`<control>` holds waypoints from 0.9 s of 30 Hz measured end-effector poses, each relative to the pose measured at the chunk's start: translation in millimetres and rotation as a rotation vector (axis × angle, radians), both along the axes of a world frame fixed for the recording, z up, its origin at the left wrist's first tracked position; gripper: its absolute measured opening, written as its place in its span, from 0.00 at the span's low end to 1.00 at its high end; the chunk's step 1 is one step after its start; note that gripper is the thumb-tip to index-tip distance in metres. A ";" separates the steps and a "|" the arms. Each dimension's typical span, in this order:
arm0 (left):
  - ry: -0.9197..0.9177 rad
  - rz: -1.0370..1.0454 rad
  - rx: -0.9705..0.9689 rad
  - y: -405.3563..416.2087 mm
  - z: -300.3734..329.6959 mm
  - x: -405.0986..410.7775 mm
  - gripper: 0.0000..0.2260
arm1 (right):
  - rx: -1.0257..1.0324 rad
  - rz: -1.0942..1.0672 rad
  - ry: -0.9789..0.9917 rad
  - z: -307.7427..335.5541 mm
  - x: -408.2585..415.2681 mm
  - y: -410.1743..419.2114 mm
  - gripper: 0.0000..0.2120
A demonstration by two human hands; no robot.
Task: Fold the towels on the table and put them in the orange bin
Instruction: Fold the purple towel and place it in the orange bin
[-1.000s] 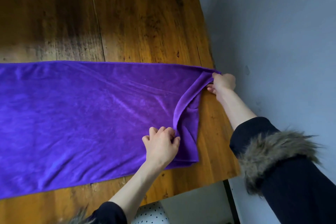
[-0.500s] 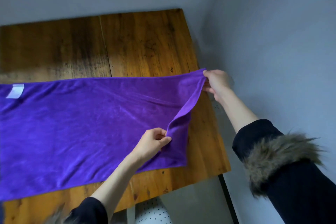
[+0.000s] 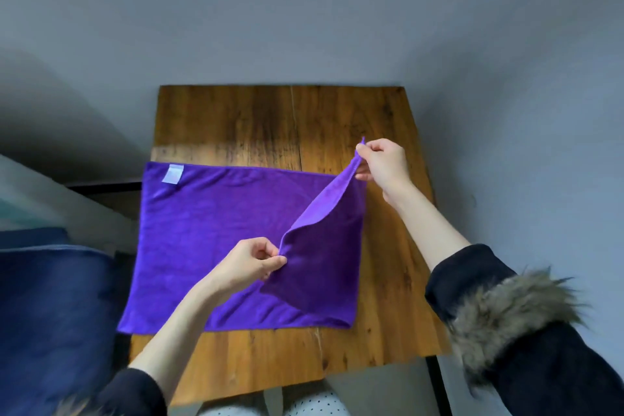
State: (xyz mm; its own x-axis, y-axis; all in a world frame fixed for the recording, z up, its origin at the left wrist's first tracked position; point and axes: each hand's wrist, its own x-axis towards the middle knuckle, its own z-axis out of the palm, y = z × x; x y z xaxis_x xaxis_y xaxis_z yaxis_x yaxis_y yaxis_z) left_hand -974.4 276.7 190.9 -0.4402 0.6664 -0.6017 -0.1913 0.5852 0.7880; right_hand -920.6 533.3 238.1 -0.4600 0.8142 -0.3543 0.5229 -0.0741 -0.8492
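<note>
Wood table (image 3: 236, 125): L hand (image 3: 248, 263) & R hand (image 3: 383, 164) each pinch-grip purple towel (image 3: 209, 230) edge, lifted.

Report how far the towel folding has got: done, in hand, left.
Done: nothing finished; the purple towel lies spread on the wooden table, tag corner flat. In hand: the left hand and right hand each pinch a corner of its right edge, lifted to start a fold toward the left. Left: complete the fold, likely fold again, then bin it. No orange bin is in view.
</note>
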 end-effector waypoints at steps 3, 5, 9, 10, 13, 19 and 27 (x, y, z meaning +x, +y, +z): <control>-0.035 -0.041 0.025 -36.3 18.9 -25.7 0.08 | -0.004 0.035 0.052 18.1 -32.0 -35.8 0.06; -0.049 -0.029 0.035 -59.7 28.0 -42.0 0.09 | -0.002 0.067 0.081 27.0 -52.9 -59.2 0.05; -0.086 0.039 0.049 -105.3 38.4 -72.6 0.10 | -0.005 0.139 0.113 36.8 -94.7 -103.3 0.04; -0.109 0.058 0.054 -116.2 39.2 -79.4 0.10 | -0.008 0.155 0.117 37.3 -104.7 -113.7 0.03; -0.168 0.115 0.054 -145.0 35.8 -95.4 0.10 | -0.018 0.207 0.115 35.0 -131.1 -141.1 0.04; -0.180 0.222 -0.055 -191.3 7.3 -111.3 0.08 | -0.048 0.300 0.068 12.6 -167.7 -183.4 0.04; 0.345 0.287 -0.508 -200.9 -47.4 -93.8 0.14 | 0.111 0.495 -0.259 -61.0 -163.5 -195.7 0.13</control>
